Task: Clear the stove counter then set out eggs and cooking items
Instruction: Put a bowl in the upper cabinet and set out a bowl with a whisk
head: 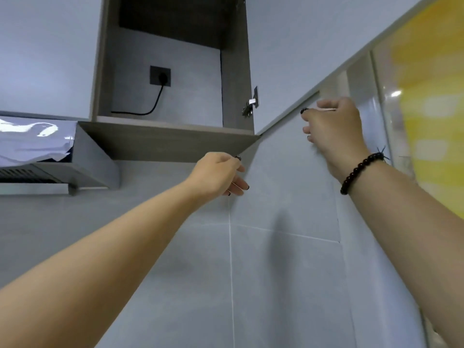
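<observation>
We look up at a grey tiled wall with a wall cabinet above it, standing open. Inside, on its back panel, sits a black socket with a black cable running down to the cabinet floor; a metal hinge is fixed at its right side. To the left hangs a range hood, part of it wrapped in shiny film. At far right we see a yellow pane.

Our left hand reaches up beneath the cabinet's bottom edge, its fingers loosely extended and holding nothing we can see; the fingertips lie close to the corner where the cabinet meets the wall, and we cannot tell whether they touch it.

Our right hand is higher, at the lower edge of the cabinet door, the fingers curled at that edge; whether they actually grip it we cannot tell. A dark bead bracelet circles the right wrist.

No eggs or cooking items are visible in this view, and the bench is out of view.
</observation>
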